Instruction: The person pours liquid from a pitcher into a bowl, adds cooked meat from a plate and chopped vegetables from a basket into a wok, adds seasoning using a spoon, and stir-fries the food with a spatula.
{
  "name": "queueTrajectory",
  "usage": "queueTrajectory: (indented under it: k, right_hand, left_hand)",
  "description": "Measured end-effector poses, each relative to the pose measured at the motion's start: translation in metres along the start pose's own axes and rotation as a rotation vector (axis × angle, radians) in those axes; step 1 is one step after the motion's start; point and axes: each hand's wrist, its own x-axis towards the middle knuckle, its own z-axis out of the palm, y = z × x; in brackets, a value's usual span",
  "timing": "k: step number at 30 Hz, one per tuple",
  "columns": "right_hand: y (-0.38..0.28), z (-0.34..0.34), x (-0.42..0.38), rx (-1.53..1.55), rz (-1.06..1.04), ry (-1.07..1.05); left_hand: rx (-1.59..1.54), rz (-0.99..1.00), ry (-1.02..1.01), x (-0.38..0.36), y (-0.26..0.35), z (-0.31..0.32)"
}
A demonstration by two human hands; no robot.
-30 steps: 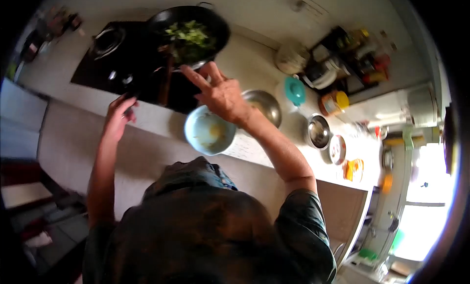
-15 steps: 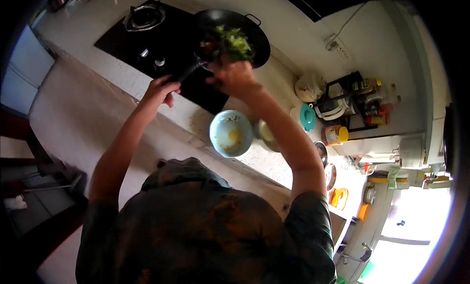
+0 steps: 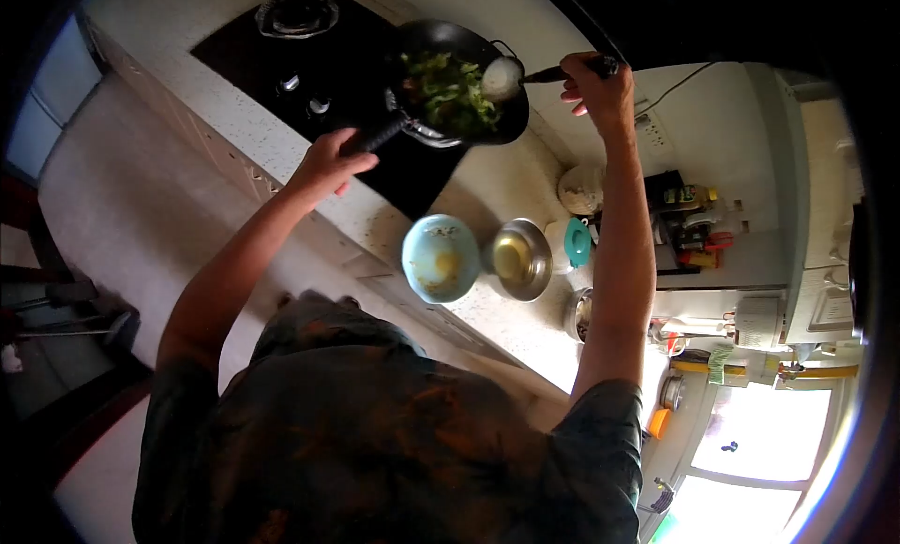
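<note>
A dark wok (image 3: 514,122) with leafy greens (image 3: 450,94) in it stands on the black cooktop (image 3: 234,52). My left hand (image 3: 326,166) is wrapped round the wok's black handle (image 3: 380,133). High on the right, my right hand (image 3: 598,89) grips the dark handle of a spatula (image 3: 502,78), whose pale, shiny head lies over the right part of the wok, beside the greens.
On the counter nearer me are a light blue bowl (image 3: 441,281) with food residue and a metal bowl (image 3: 536,279) holding yellowish contents. A teal-lidded container (image 3: 577,243), a bag (image 3: 580,189) and a bottle rack (image 3: 670,230) stand along the wall. Another burner (image 3: 297,14) is at upper left.
My right hand has moved up and right, out from over the wok, with the spatula now plainly visible. My left hand keeps its hold on the handle; the wok sits slightly further right in view.
</note>
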Motion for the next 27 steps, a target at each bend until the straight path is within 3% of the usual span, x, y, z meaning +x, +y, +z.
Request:
queueTrajectory:
  k: [4, 9, 12, 14, 22, 27]
  right_hand:
    - [0.009, -0.005, 0.027, -0.166, 0.127, -0.035]
    - [0.017, -0.005, 0.044, -0.136, 0.176, -0.018]
    - [0.047, 0.006, 0.047, -0.074, 0.240, 0.033]
    - [0.066, 0.020, 0.044, 0.219, 0.337, 0.135]
    - [0.022, 0.006, 0.004, 0.207, 0.006, 0.035]
    - [0.038, -0.007, 0.028, 0.057, 0.147, -0.026]
  left_hand:
    - [0.080, 0.017, 0.076, -0.002, 0.003, 0.006]
    - [0.071, 0.071, 0.108, 0.002, -0.006, 0.003]
    - [0.082, 0.067, 0.079, 0.003, -0.007, 0.003]
    - [0.093, 0.056, 0.141, -0.001, -0.004, 0.005]
    - [0.099, 0.069, 0.079, 0.002, -0.013, 0.001]
    - [0.053, 0.046, 0.094, -0.001, -0.007, 0.003]
